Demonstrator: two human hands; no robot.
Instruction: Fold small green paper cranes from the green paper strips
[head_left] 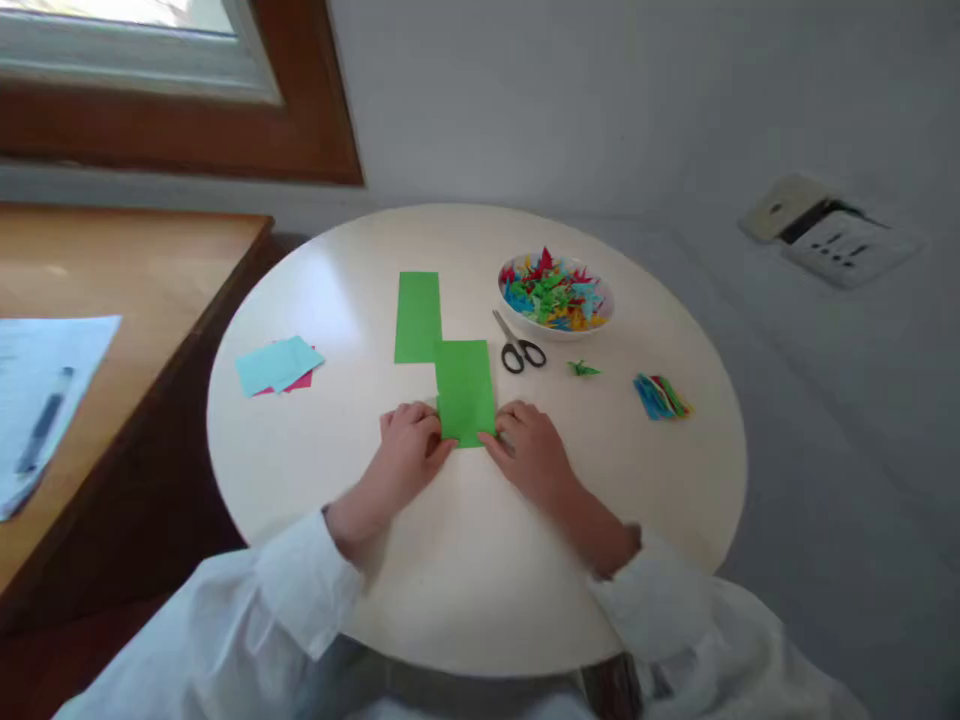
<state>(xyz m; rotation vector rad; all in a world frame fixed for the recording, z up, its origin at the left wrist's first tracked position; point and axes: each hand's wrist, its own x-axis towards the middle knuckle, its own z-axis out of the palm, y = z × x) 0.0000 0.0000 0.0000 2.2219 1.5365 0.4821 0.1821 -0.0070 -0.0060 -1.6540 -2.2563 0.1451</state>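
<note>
A green sheet of paper (465, 390) lies between my hands, its near edge toward me. My left hand (411, 440) pinches its lower left corner, thumb on top and fingers curled. At the lower right corner, my right hand (529, 450) grips in the same way. Just beyond, a second green paper strip (418, 318) lies flat, its lower right corner meeting the first sheet. Scissors with black handles (517, 345) rest to the right of the papers, blades pointing away. A small green folded paper crane (583, 369) sits near them.
A white bowl (555, 328) full of colourful folded paper pieces stands at the back right. Folded coloured papers (662, 397) lie at the right, light blue sheets (277, 366) over a red one at the left. A wooden desk (172, 250) holds papers and a pen (45, 420).
</note>
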